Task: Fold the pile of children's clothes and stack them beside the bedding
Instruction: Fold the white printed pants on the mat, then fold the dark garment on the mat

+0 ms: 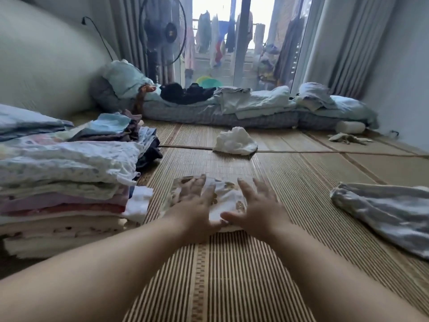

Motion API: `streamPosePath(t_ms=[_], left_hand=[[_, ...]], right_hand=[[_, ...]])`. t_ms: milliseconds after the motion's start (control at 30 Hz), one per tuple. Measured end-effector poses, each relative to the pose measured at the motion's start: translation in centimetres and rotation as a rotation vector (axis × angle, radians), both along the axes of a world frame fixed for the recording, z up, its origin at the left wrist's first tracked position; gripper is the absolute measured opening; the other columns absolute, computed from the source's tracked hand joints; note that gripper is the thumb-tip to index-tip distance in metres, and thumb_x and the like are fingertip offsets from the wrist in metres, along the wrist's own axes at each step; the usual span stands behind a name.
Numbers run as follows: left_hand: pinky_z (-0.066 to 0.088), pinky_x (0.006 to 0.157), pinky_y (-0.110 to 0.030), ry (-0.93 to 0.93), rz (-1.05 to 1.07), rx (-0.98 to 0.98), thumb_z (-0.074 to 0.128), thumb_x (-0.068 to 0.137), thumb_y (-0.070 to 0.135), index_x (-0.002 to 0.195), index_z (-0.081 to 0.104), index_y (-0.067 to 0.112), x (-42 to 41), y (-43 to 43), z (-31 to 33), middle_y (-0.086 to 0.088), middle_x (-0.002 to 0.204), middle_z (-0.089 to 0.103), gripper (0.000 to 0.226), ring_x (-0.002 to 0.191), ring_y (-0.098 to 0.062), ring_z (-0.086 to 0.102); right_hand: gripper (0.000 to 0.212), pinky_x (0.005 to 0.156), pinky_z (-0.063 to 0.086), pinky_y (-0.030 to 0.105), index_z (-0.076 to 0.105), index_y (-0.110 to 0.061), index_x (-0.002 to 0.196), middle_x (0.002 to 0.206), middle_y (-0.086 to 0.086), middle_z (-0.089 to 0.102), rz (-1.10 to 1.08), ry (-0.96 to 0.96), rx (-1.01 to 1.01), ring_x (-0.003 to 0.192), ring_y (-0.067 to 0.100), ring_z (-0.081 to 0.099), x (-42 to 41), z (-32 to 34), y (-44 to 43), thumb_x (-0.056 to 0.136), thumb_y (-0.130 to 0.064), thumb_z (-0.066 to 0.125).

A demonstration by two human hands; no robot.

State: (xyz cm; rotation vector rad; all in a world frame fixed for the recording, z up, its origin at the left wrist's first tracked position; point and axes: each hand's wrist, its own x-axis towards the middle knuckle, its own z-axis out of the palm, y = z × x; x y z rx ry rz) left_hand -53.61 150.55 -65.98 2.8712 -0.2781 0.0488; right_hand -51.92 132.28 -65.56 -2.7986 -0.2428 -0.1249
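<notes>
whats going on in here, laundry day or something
A person is folding clothes on a woven floor mat. Both the left hand and the right hand press flat on a small white printed garment, smoothing it. A tall stack of folded clothes sits to the left. A crumpled white piece and a grey striped garment lie unfolded.

Both arms outstretched; left hand point(197, 201), right hand point(257, 205) flat, fingers spread.

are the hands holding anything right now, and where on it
Neither hand has a grip on anything. The left hand and right hand lie flat, fingers spread, on top of the small folded garment on the mat.
</notes>
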Motion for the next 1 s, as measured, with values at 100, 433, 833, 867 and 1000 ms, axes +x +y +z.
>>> streamPosePath(t_ms=[100,433,833,867,1000], left_hand=[[-0.003,0.117,-0.047,-0.113,-0.143,0.007,0.044,0.086,0.062,0.151,-0.008,0.033,-4.7,-3.7,2.0,0.008,0.160,-0.017,0.088,0.146,-0.017,-0.019],[-0.006,0.117,-0.042,-0.126,-0.406,0.016,0.047,0.086,0.059,0.150,-0.006,0.041,-18.5,-17.6,4.5,0.011,0.160,-0.012,0.085,0.146,-0.015,-0.014],[0.014,0.119,-0.045,-0.124,-0.610,0.128,0.053,0.084,0.050,0.150,0.007,0.037,-17.8,-34.4,4.2,0.005,0.161,0.003,0.082,0.147,-0.021,0.003],[0.015,0.119,-0.045,-0.121,-0.617,0.138,0.053,0.083,0.050,0.150,0.007,0.037,-17.1,-35.4,3.7,0.004,0.161,0.004,0.082,0.147,-0.021,0.004],[0.020,0.117,-0.046,-0.065,-0.662,0.174,0.056,0.080,0.046,0.149,0.006,0.043,-13.5,-39.8,1.3,0.004,0.161,0.004,0.085,0.147,-0.024,0.010]], right_hand=[[0.096,0.114,0.017,0.052,0.005,-0.041,0.149,0.161,-0.001,0.003,0.009,-0.105,-0.048,0.147,0.026,0.009,-6.2,2.4,-3.0,0.072,-0.078,0.049],[0.091,0.116,0.009,0.051,-0.002,-0.045,0.148,0.159,-0.007,-0.008,-0.226,-0.058,-0.131,0.146,0.018,0.005,-26.1,5.6,-18.1,0.078,-0.074,0.047],[0.092,0.113,0.024,0.050,0.008,-0.039,0.150,0.159,0.000,0.011,-0.596,-0.057,-0.045,0.143,0.025,0.020,-25.2,5.0,-34.9,0.076,-0.069,0.054],[0.094,0.112,0.025,0.050,0.008,-0.038,0.150,0.159,0.001,0.013,-0.632,-0.062,-0.057,0.142,0.026,0.023,-24.3,5.1,-36.6,0.075,-0.069,0.056],[0.105,0.110,0.033,0.049,0.004,-0.034,0.152,0.159,0.003,0.012,-0.751,-0.029,0.032,0.140,0.033,0.027,-20.2,4.5,-43.4,0.072,-0.066,0.066]])
